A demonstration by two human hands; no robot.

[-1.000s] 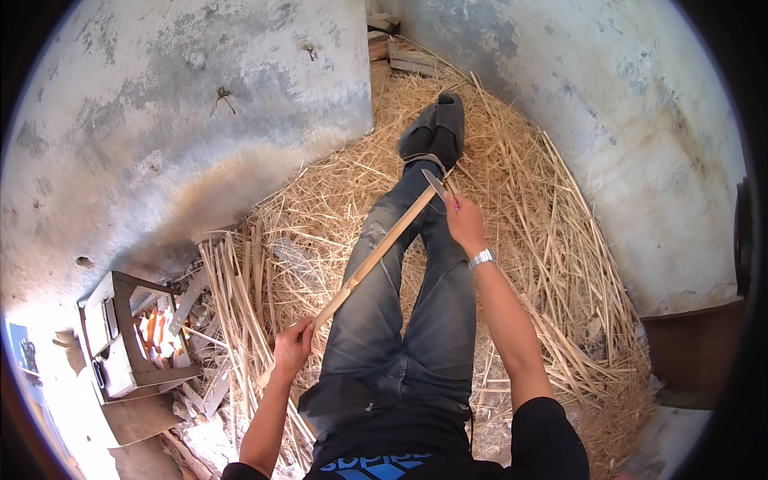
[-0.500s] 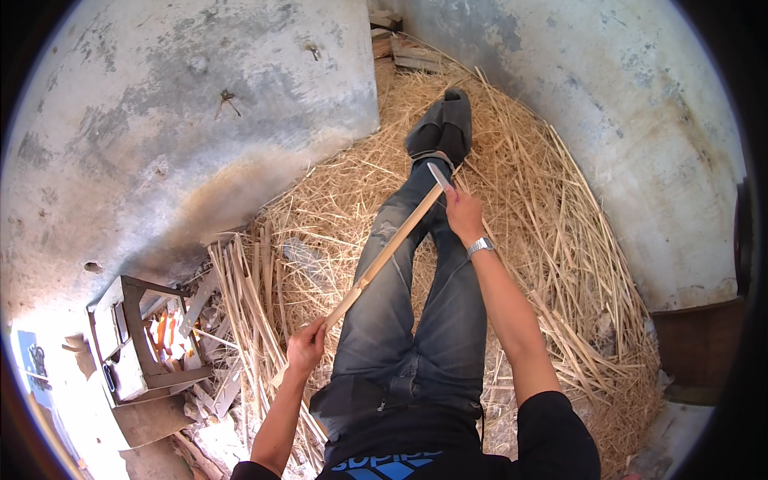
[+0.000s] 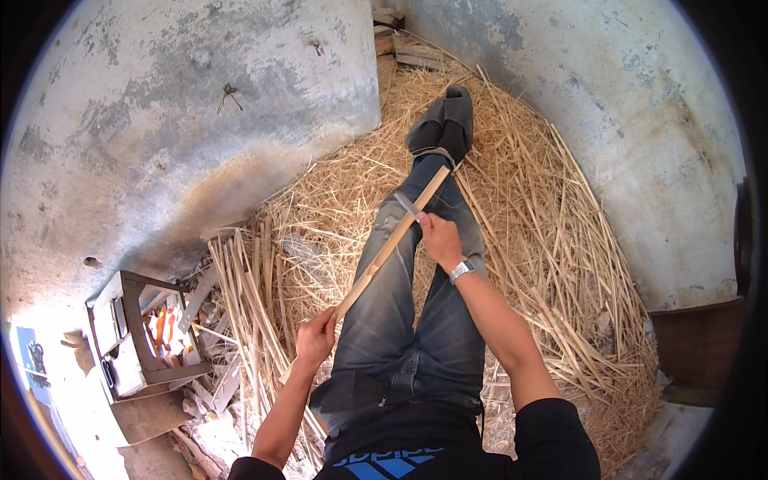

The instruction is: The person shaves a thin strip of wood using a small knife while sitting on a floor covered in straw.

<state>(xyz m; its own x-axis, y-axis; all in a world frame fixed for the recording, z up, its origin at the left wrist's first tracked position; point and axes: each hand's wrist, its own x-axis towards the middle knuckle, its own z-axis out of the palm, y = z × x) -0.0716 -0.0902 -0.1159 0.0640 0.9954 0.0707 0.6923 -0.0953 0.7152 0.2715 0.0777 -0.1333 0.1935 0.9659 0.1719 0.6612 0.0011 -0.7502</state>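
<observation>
A long, pale bamboo strip slants across my outstretched jeans-clad legs, from above the left thigh to near the ankles. My left hand is closed around its near end. In my right hand, closed as well, is the handle of a knife. The knife's blade lies crosswise over the strip, around knee height, its tip pointing up and left. My fingers hide most of the handle. A darker notch or node shows partway along the strip.
Shavings and thin slivers cover the floor around my legs. A bundle of split strips lies at the left, beside a wooden stool frame on its side. Stained walls rise at the far left and right. Dark shoes are on my feet.
My right hand and the knife have moved back toward me along the strip, from its far end. My left hand has shifted slightly right, still holding the strip.
</observation>
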